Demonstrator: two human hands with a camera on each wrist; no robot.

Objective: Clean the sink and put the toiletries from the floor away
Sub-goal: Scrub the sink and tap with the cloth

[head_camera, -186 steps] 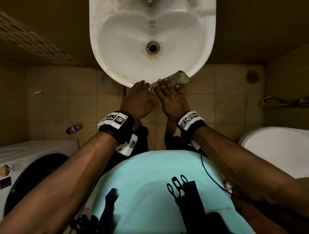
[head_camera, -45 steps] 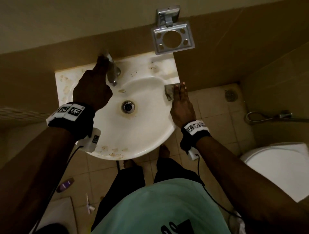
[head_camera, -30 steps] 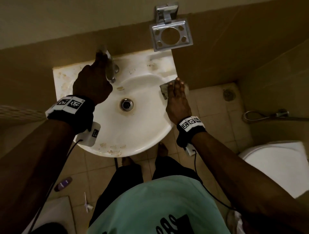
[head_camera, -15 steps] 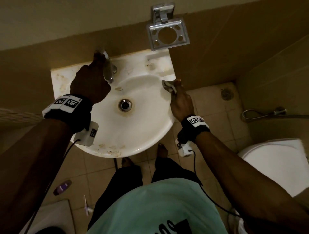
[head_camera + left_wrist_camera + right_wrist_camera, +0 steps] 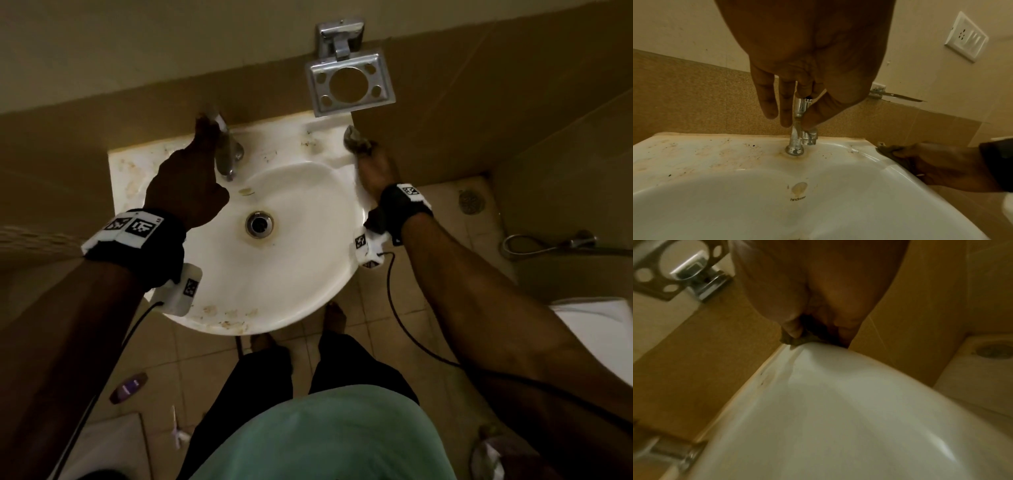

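Observation:
The stained white sink (image 5: 301, 281) hangs on the wall in front of me. My left hand (image 5: 207, 133) reaches to its back edge and pinches the top of the chrome tap (image 5: 797, 142) between thumb and fingers. No water shows at the spout. My right hand (image 5: 366, 149) grips a crumpled grey cloth (image 5: 352, 137) and presses it on the sink's back right corner, seen close in the right wrist view as the cloth (image 5: 797, 340). On the floor to the lower left lie a purple bottle (image 5: 128, 387) and a small white toiletry (image 5: 178, 431).
A metal toothbrush holder (image 5: 349, 82) juts from the wall above the sink's right corner. A white toilet (image 5: 599, 329) stands at the right, with a spray hose (image 5: 548, 243) and floor drain (image 5: 472, 202) behind it. A white appliance top (image 5: 113, 445) fills the lower left.
My right hand has bunched up the cloth and slid it along the sink's right rim to the back right corner. The left hand has stayed on the tap.

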